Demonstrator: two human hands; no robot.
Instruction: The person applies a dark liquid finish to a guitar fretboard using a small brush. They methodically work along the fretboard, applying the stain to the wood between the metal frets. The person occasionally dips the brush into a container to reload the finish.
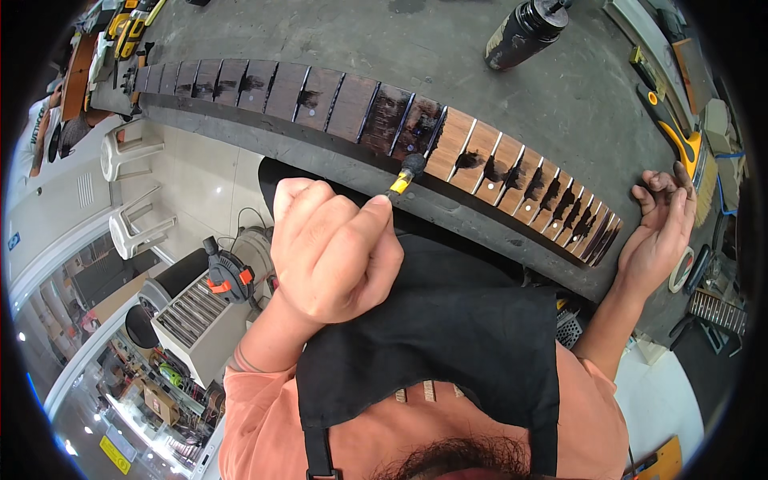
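A long fretted wooden fingerboard (336, 102) lies along the bench's front edge. Its left stretch is dark, with some wet-looking black patches. The right stretch is lighter brown, with black smears along the metal frets and small pale dots. My left hand (336, 252) pinches a small dauber (412, 165) with a black rounded tip and yellow band. That tip is at the fingerboard's near edge, by the border between dark and light wood; whether it touches is unclear. My right hand (660, 216) is beyond the right end, fingers loosely curled and apart, dark-stained and holding nothing.
On the grey bench (408, 45) a stained black bottle (525, 36) stands at the back. A yellow-and-grey handled brush (684, 141) and a tape roll (681, 270) lie right. Yellow power tools (129, 33) are far left. White stools (135, 153) and a vacuum-like machine (231, 276) stand below.
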